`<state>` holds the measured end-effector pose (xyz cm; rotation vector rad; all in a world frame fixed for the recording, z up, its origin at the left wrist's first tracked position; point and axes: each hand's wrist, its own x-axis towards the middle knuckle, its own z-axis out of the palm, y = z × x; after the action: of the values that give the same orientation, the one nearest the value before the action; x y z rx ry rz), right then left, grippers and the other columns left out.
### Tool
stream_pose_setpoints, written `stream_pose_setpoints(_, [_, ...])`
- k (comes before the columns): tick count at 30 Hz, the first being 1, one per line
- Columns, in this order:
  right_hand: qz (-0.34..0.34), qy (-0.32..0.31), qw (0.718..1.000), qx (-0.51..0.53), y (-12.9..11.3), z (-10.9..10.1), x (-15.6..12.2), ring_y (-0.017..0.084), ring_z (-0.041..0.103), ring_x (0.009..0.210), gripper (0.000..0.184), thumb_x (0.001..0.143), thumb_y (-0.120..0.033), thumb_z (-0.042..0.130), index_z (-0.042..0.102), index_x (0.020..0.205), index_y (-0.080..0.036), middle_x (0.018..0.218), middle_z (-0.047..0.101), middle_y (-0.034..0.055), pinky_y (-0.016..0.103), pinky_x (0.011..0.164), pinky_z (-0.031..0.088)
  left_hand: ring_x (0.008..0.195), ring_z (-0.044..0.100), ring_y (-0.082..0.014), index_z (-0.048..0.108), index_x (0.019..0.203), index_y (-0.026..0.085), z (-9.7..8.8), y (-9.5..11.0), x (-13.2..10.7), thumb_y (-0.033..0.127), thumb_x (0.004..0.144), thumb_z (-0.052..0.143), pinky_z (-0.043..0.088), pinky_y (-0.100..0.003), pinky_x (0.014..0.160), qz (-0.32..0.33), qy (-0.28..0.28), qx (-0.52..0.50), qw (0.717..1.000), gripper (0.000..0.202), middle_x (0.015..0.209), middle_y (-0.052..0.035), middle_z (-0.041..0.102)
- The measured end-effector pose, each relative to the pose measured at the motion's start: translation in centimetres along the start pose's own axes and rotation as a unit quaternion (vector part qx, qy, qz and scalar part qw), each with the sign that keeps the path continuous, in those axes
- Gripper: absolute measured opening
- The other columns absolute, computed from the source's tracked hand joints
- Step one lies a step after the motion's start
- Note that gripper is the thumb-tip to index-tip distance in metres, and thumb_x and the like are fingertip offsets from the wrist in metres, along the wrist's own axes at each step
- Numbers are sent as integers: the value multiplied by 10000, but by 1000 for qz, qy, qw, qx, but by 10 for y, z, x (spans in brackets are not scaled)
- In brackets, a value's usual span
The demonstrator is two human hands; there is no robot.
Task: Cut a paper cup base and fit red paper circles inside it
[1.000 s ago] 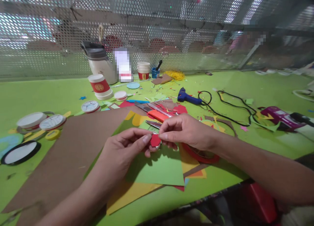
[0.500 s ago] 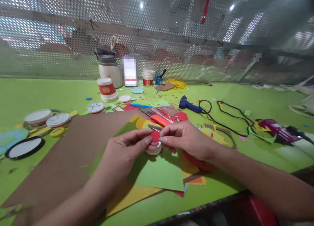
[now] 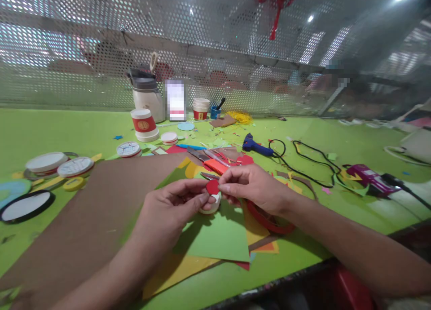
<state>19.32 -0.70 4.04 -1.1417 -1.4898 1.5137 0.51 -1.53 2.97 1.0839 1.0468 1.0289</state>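
Observation:
A small round piece of red paper [image 3: 212, 187] is pinched between the thumb and fingers of my left hand [image 3: 178, 202]. My right hand [image 3: 249, 186] is closed, its thumb and fingertip meeting at the right edge of the same red piece. Just under my fingers is a small white lid [image 3: 211, 207], partly hidden, over a sheet of green paper [image 3: 218, 242]. Scissors with orange-red handles [image 3: 269, 222] lie under my right hand, their blade tips showing behind the red piece.
Brown card [image 3: 111, 202] spreads to the left, near white lids [image 3: 76, 166]. Behind my hands lie an orange cutter [image 3: 215, 167] and a blue glue gun [image 3: 257, 146] with a black cord. Paper cups [image 3: 144, 125] and a white jug [image 3: 148, 101] stand at the back.
The red paper piece has tilted slightly, and more of the white lid shows below it. My right fingertips have shifted a little toward its edge. The camera view has turned slightly.

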Motion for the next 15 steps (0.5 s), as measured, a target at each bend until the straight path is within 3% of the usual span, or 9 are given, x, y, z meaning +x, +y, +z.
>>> stream_pose_setpoints(6, [7, -16, 1000, -13, -3, -2, -3, 81, 519, 546, 108, 804, -236, 666, 608, 766, -154, 628, 596, -32, 221, 556, 423, 649, 690, -181, 770, 877, 191, -4, 6, 1, 301, 702, 773, 545, -259, 660, -13, -10, 9, 1000, 206, 672, -40, 754])
stream_pose_setpoints(15, [5, -29, 999, -30, -7, -2, -6, 82, 530, 561, 66, 821, -192, 645, 618, 784, -144, 655, 607, -24, 221, 560, 441, 560, 590, -109, 746, 755, 164, -4, 7, 3, 316, 733, 762, 461, -186, 560, -42, -58, 41, 997, 154, 622, -33, 727])
